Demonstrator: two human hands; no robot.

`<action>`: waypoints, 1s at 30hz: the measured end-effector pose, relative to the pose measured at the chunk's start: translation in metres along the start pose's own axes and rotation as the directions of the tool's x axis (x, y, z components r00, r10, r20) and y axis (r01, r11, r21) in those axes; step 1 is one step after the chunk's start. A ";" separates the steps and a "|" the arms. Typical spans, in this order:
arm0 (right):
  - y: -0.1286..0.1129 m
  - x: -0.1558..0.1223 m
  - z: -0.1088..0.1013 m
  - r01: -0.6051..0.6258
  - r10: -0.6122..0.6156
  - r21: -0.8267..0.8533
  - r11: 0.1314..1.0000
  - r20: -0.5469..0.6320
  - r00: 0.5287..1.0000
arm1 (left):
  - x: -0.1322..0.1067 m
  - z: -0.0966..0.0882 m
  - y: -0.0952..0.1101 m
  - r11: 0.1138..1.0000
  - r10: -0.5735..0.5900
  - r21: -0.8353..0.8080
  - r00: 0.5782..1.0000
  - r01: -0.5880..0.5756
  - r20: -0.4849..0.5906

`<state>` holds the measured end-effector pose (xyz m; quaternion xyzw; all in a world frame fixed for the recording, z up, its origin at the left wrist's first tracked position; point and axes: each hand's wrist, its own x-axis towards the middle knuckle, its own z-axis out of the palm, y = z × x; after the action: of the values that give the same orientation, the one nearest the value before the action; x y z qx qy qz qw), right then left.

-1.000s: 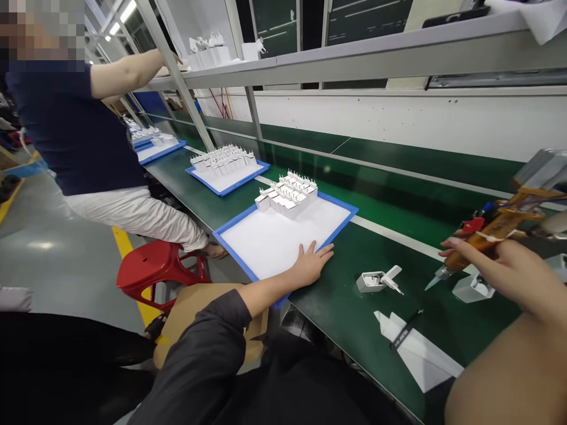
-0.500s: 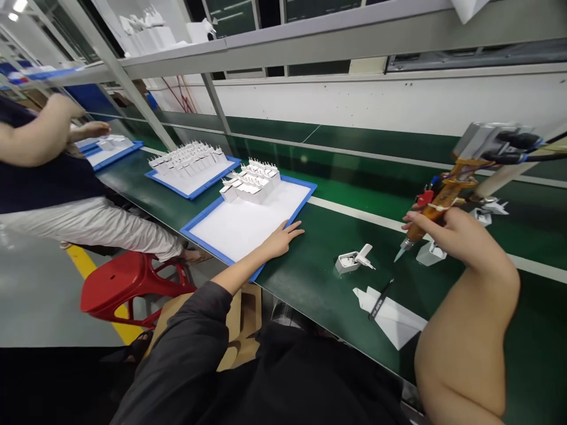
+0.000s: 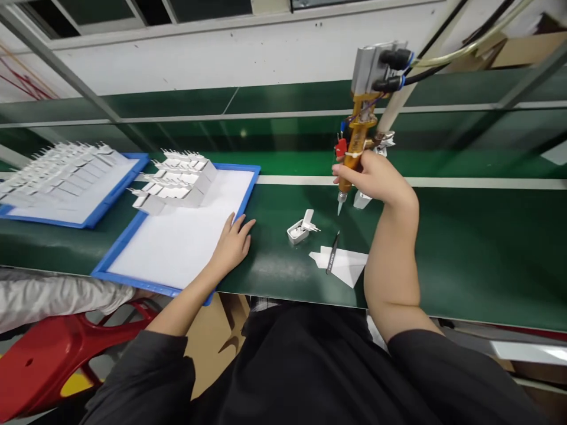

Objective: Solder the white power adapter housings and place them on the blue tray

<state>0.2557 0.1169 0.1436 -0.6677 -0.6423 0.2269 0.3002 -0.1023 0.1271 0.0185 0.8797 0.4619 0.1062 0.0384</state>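
My left hand (image 3: 233, 245) lies flat, fingers spread, on the right edge of a blue-rimmed white tray (image 3: 186, 233). Several white plug housings (image 3: 175, 183) stand in rows at the tray's far end. My right hand (image 3: 376, 177) is wrapped round a brass-coloured dispensing gun (image 3: 354, 147) hung from hoses, its tip pointing down at the green belt. An open white housing with a plug piece (image 3: 301, 227) lies on the belt between my hands. Another white part (image 3: 361, 200) sits just behind the gun's tip.
A folded white paper (image 3: 343, 265) with black tweezers (image 3: 332, 252) on it lies near the belt's front edge. A second blue tray (image 3: 66, 186) full of housings sits to the left. A red stool (image 3: 48, 348) and another person's light trousers (image 3: 44, 295) are at lower left.
The view has swung right and down, so the person on the left is nearly out of frame. My left hand stays on the tray; my right hand keeps the gun, now held more upright.
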 end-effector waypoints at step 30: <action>0.009 0.001 -0.005 0.000 0.002 -0.036 0.999 0.054 0.999 | 0.008 0.004 -0.007 0.824 -0.553 0.226 0.825 0.520 0.118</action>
<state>0.2658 0.1177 0.1410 -0.6668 -0.6538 0.2335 0.2708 -0.1029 0.1384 0.0149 0.7190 0.6938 -0.0314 0.0266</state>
